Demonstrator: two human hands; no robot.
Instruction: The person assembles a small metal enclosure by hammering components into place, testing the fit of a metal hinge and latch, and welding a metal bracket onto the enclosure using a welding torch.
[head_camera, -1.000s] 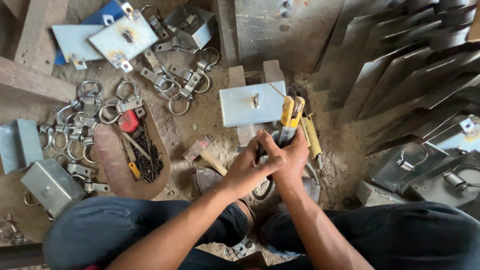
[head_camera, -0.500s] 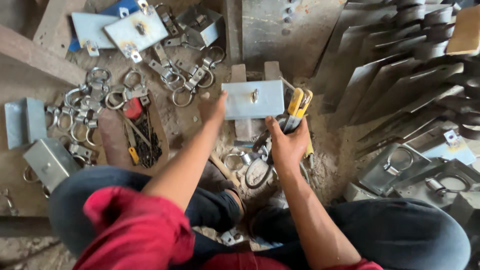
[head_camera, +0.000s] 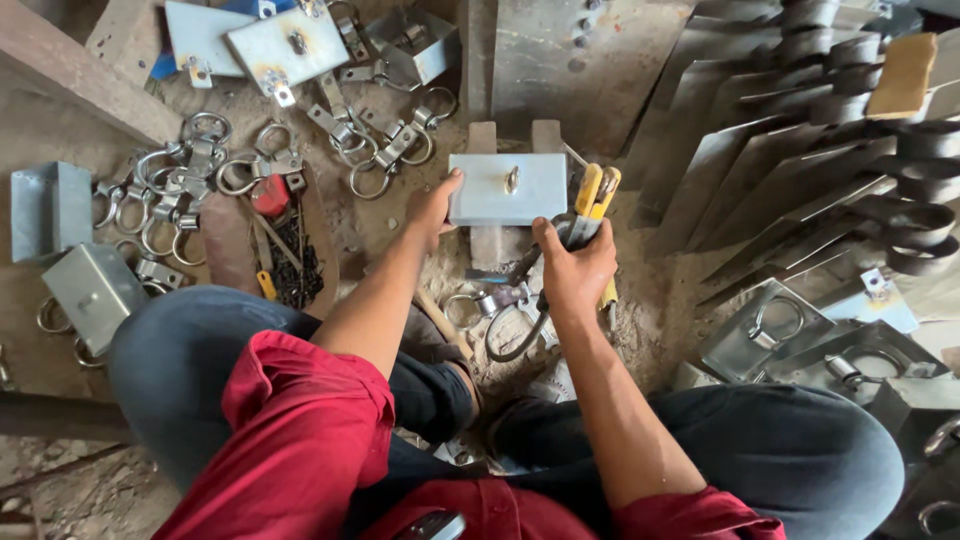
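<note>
Galvanised flat plate (head_camera: 507, 188), left hand (head_camera: 433, 208), yellow-handled pliers (head_camera: 590, 205)

**Hands at a metal plate on a workshop floor**

Sat on the dirt floor (head_camera: 60, 130), knees apart. Gripped the near left corner of a flat grey metal plate (head_camera: 490, 200) with the left hand (head_camera: 436, 208); plate lay across two wooden blocks (head_camera: 482, 137) and carried a small fitting at its middle. Held yellow-handled pliers (head_camera: 592, 200) upright in the right hand (head_camera: 575, 270), just beside the plate's right edge. Dangled a steel ring (head_camera: 515, 335) below that fist, possibly caught in the tool. Scattered ring fittings (head_camera: 190, 170) lay well to the left; stacked bent plates (head_camera: 800, 180) to the right.
</note>
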